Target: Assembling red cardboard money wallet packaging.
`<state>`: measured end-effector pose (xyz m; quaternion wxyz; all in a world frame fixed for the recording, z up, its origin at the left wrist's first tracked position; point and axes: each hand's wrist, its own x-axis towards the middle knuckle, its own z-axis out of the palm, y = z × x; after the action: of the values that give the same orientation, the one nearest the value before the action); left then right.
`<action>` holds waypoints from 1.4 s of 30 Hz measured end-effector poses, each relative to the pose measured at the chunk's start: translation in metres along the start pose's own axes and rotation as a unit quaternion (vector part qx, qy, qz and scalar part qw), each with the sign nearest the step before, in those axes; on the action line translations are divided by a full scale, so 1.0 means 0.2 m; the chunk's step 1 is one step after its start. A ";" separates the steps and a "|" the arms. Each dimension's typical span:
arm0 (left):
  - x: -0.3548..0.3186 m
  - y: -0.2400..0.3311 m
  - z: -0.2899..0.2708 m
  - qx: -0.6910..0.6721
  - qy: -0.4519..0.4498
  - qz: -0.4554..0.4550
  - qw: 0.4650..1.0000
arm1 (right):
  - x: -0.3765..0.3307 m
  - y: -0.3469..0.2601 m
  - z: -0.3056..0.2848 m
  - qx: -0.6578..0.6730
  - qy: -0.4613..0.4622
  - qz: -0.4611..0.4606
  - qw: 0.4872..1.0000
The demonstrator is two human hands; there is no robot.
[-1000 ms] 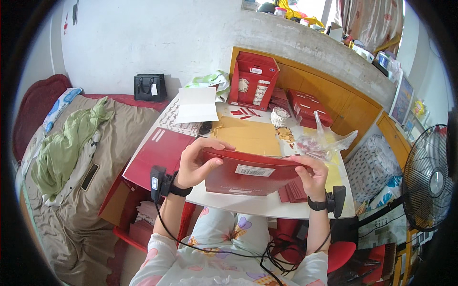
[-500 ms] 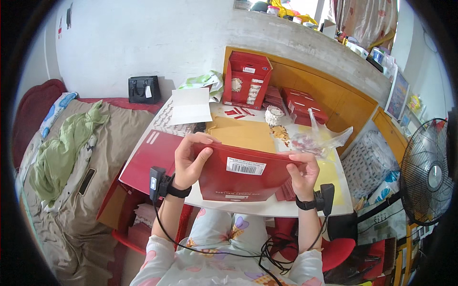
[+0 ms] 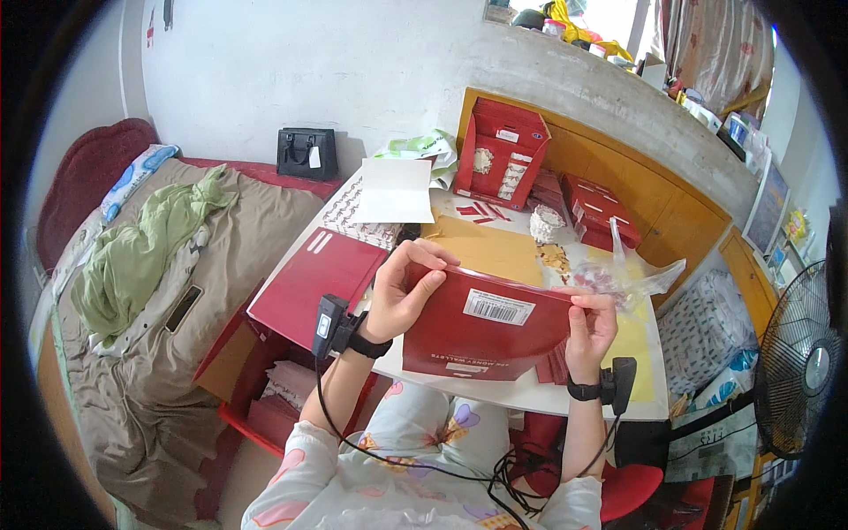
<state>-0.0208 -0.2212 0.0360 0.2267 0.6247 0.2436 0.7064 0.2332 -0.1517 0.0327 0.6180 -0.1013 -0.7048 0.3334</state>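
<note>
Tipping its face further up toward me since a second ago, the red carton (image 3: 455, 331) is showing a white barcode label (image 3: 498, 306); my left hand (image 3: 402, 293) and right hand (image 3: 589, 334) are pinching its upper corners at the worktop's (image 3: 530, 401) near edge.
</note>
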 end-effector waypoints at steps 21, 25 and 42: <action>-0.04 0.04 -0.01 0.102 -0.080 0.139 0.982 | 0.00 -0.08 -0.03 -0.091 -0.061 -0.119 0.987; -0.11 0.07 -0.02 0.124 -0.112 0.155 0.974 | -0.05 -0.12 -0.04 -0.156 -0.085 -0.194 0.965; -0.72 -0.24 -0.02 0.456 -0.249 0.152 0.841 | -0.60 0.09 -0.06 -0.418 -0.280 -0.155 0.850</action>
<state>-0.0070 -0.2741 -0.1052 -0.1412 0.8413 0.3755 0.3623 0.2652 -0.2008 -0.0742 0.3371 -0.1418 -0.9274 -0.0792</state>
